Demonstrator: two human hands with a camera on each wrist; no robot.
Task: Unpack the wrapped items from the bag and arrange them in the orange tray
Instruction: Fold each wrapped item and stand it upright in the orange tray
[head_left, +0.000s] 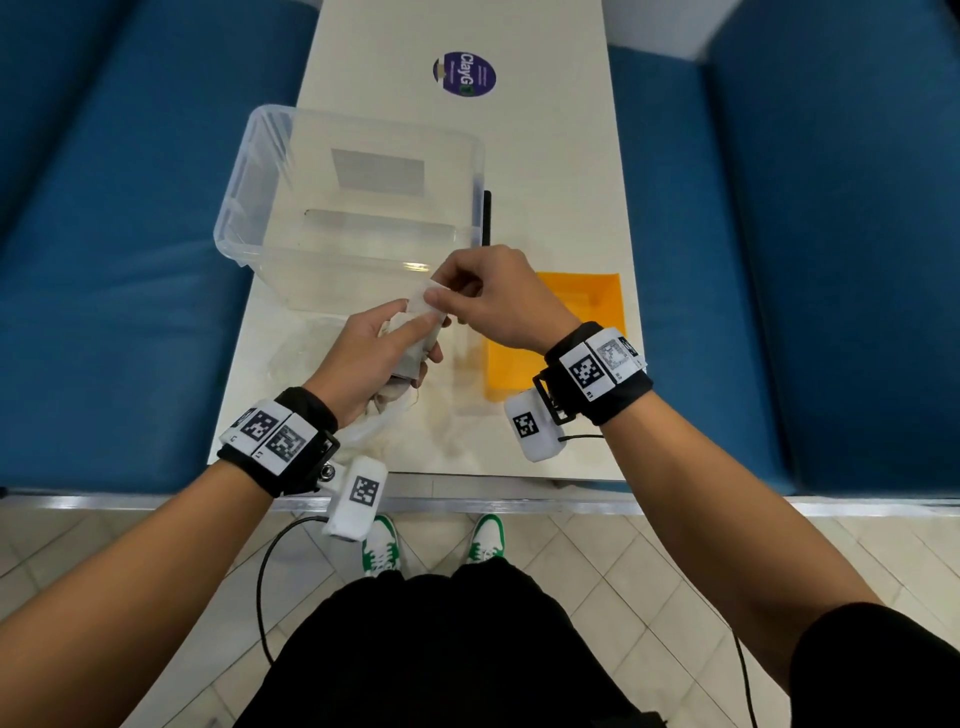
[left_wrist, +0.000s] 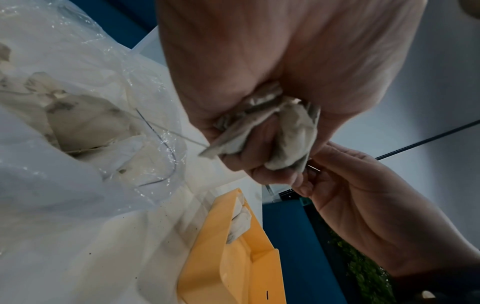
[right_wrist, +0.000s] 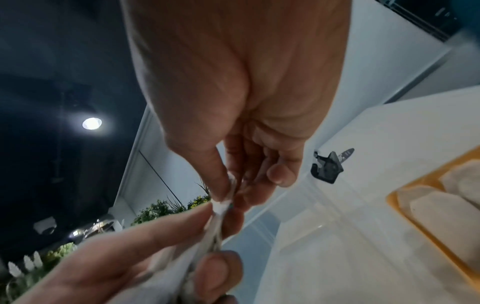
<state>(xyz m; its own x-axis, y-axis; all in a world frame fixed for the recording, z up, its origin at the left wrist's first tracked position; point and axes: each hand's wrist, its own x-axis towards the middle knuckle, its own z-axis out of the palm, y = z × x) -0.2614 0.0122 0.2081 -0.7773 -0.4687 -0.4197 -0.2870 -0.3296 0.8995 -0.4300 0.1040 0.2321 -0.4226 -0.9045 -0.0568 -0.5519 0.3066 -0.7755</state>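
My left hand (head_left: 418, 340) holds a small white paper-wrapped item (head_left: 415, 309) above the table's near end, its fingers curled round the crumpled lower part (left_wrist: 275, 131). My right hand (head_left: 441, 299) pinches the item's top edge (right_wrist: 221, 205) between thumb and fingers. The clear plastic bag (head_left: 363, 423) lies under my left wrist, and more wrapped items (left_wrist: 85, 125) show through it. The orange tray (head_left: 519, 364) sits to the right, partly hidden by my right hand. Wrapped items (right_wrist: 439, 207) lie in it.
A large clear plastic bin (head_left: 249, 171) stands just behind my hands, with a black bar (head_left: 487, 218) against its right side. A purple round sticker (head_left: 464, 74) marks the far table top. Blue seats flank the narrow white table (head_left: 561, 156).
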